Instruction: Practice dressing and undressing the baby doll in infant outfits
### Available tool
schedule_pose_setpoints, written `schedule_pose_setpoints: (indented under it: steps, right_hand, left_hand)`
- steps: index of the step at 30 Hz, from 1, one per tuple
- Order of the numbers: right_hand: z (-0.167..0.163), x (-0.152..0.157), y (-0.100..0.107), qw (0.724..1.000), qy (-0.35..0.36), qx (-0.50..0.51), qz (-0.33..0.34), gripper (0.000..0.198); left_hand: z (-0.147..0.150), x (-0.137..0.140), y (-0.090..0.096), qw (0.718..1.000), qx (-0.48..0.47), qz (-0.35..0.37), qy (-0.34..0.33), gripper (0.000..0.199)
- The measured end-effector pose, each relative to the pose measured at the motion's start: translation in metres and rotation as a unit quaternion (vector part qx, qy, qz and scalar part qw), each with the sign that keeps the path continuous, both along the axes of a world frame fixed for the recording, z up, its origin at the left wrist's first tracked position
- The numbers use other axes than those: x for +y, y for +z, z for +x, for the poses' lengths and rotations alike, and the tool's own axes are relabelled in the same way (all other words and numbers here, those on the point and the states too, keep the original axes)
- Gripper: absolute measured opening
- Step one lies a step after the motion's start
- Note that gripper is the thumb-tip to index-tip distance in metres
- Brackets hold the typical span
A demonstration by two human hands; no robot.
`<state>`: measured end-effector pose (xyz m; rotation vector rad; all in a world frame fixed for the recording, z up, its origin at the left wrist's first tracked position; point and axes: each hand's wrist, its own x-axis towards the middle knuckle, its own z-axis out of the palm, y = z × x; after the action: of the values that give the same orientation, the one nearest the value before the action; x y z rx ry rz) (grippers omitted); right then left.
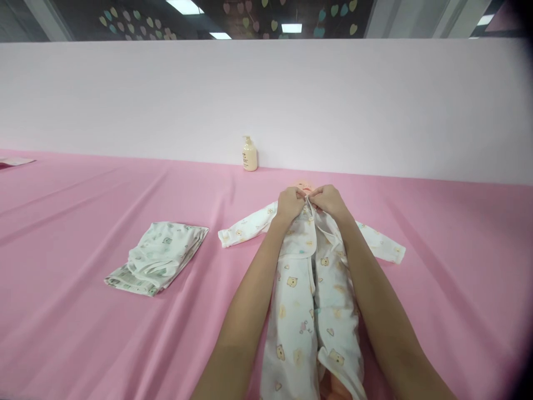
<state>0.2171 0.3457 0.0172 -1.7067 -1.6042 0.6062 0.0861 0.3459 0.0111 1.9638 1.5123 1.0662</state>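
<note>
A baby doll (305,186) lies on its back, wearing a white baby romper (293,283) printed with small bears. The romper's front is parted along the middle, and both sleeves stretch out to the sides. At the neckline, my left hand (291,203) pinches the collar edge from the left. My right hand (327,200) grips the collar from the other side, its fingertips close to those of the left. Most of the doll's head is hidden behind my hands. Part of a doll's leg shows at the romper's lower opening.
A folded white cloth (164,253) with a green print lies to the left on the pink sheet (75,311). A cream pump bottle (250,154) stands at the back against the white wall (166,100). Something flat and pale (14,161) sits at the far left edge.
</note>
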Motion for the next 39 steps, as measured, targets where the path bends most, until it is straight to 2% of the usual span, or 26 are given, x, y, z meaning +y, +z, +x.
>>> schedule_pose_setpoints:
  steps: [5, 9, 14, 30, 35, 39]
  right_hand:
    - [0.0029, 0.0037, -0.006, 0.991, 0.033, 0.127, -0.005, 0.008]
    - [0.0005, 0.0016, -0.007, 0.988, 0.031, 0.154, -0.002, 0.009]
    - [-0.0003, 0.0018, -0.0094, 0.991, 0.036, 0.132, 0.003, 0.012]
    - [0.0039, 0.0029, -0.0096, 0.992, 0.077, 0.102, 0.003, 0.027]
    - [0.0054, 0.0016, -0.01, 0.993, 0.088, 0.071, 0.02, 0.02]
    - [0.0069, 0.0016, -0.0102, 0.992, 0.086, 0.093, -0.002, 0.009]
  left_hand:
    - [0.0, 0.0013, 0.0006, 1.0, 0.011, -0.006, 0.003, 0.021]
    - [0.0005, 0.0015, 0.0, 1.0, 0.01, -0.002, 0.006, 0.023]
    - [0.003, -0.0003, 0.0024, 0.999, 0.018, 0.0, 0.034, 0.025]
    - [0.0026, 0.0026, -0.0004, 0.999, 0.002, -0.012, 0.038, 0.028]
    - [-0.0002, 0.002, -0.0017, 0.999, -0.013, -0.027, 0.038, 0.032]
    - [-0.0025, 0.0033, -0.0049, 1.0, -0.024, -0.013, 0.011, 0.034]
